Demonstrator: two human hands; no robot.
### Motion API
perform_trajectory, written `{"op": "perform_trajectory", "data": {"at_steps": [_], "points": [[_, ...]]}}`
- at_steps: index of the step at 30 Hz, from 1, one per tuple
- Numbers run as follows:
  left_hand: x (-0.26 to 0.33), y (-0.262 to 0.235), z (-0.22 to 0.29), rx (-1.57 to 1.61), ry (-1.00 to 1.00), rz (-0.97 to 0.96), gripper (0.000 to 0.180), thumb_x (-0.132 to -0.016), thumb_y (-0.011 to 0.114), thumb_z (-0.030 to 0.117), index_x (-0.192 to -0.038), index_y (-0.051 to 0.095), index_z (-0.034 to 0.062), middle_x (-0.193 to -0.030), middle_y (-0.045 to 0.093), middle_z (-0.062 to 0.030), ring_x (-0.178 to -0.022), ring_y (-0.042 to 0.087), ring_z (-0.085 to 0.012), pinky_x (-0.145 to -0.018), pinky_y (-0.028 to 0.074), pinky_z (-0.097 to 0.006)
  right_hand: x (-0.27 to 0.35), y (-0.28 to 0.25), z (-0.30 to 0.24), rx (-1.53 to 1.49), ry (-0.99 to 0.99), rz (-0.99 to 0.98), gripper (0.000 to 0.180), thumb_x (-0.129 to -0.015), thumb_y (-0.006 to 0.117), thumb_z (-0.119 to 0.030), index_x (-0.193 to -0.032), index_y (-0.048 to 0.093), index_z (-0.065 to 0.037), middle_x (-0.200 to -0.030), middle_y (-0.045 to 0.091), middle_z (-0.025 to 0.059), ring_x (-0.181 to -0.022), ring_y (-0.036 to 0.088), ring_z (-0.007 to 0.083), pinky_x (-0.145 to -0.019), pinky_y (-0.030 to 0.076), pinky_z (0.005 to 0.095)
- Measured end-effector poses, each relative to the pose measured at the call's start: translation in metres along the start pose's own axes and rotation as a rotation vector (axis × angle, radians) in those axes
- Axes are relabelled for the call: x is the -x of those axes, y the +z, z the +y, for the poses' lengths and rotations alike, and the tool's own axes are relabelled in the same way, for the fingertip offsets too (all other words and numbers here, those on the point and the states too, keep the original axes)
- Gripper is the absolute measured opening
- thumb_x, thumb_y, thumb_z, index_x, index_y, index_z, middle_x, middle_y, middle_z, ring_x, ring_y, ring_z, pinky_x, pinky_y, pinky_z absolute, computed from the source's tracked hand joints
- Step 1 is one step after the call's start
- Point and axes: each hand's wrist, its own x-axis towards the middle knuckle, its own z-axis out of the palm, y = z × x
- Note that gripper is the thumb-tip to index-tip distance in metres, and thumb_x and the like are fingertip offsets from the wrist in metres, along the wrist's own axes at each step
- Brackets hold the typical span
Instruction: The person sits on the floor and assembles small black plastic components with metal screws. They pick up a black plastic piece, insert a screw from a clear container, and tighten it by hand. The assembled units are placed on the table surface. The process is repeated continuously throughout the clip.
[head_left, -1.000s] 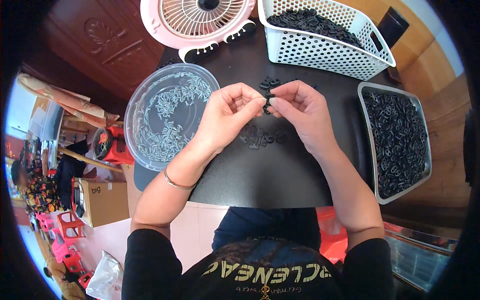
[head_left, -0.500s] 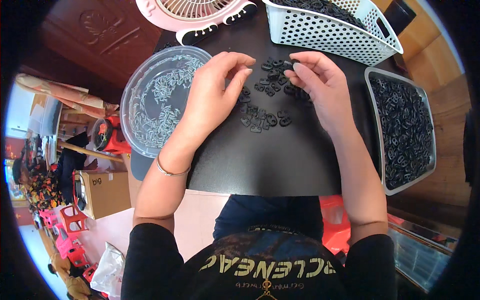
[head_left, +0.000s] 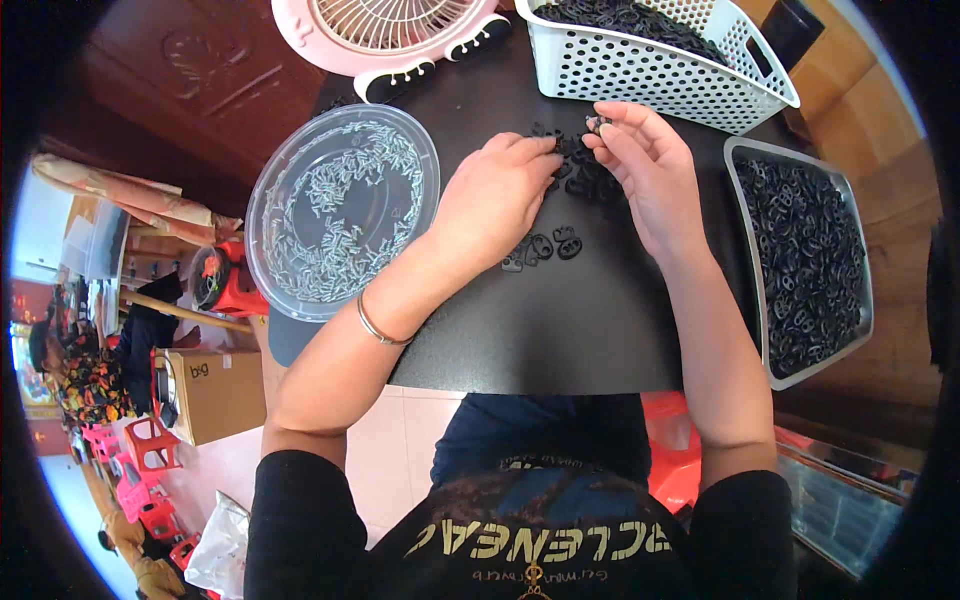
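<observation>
Head view: the left hand (head_left: 495, 195) lies palm down on the black table (head_left: 600, 320), its fingertips curled onto a loose pile of small black parts (head_left: 575, 175); whether it pinches one I cannot tell. The right hand (head_left: 645, 165) is just beside it, thumb and forefinger pinched on one small part (head_left: 597, 124) above the pile. A few more parts (head_left: 545, 247) lie near the left wrist. Left of the hands stands a clear bowl (head_left: 342, 205) with small pale pins. A white basket (head_left: 650, 55) of black parts stands beyond the hands, a grey tray (head_left: 805, 255) of them on the right, a pink fan (head_left: 385, 30) at the far edge.
</observation>
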Motion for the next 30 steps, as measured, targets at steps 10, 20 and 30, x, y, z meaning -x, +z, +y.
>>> {"op": "perform_trajectory", "data": {"at_steps": [10,20,30], "points": [[0.000,-0.007,0.002,0.069,-0.107,-0.008,0.021,-0.071,0.056,-0.002,-0.092,0.060,-0.0014,-0.087,0.061,-0.0103,-0.079,0.059,-0.0242,-0.073,0.047,-0.032,0.004,0.003,-0.007,0.137,0.041,-0.011,0.013,-0.080,0.059,-0.007,-0.092,0.057,-0.001,-0.080,0.059,0.0036,-0.071,0.056,0.0088,-0.064,0.045,0.0206],[0.004,-0.033,0.002,1.495,-0.651,0.157,0.019,-0.082,0.056,0.005,-0.100,0.056,-0.0013,-0.097,0.061,-0.0124,-0.086,0.060,-0.0155,-0.079,0.048,-0.024,0.013,0.017,-0.012,0.175,0.015,-0.104,0.012,-0.080,0.057,-0.003,-0.092,0.057,0.000,-0.084,0.061,0.0051,-0.074,0.059,0.0097,-0.068,0.047,0.0207],[0.009,-0.027,0.002,1.569,-0.617,0.213,0.019,-0.082,0.055,0.003,-0.101,0.055,-0.0021,-0.094,0.061,-0.0116,-0.088,0.060,-0.0181,-0.080,0.049,-0.026,0.018,0.022,-0.008,0.152,-0.019,-0.157,0.014,-0.079,0.057,0.000,-0.094,0.054,0.000,-0.088,0.059,0.0049,-0.079,0.057,0.0081,-0.073,0.046,0.0211]]}}
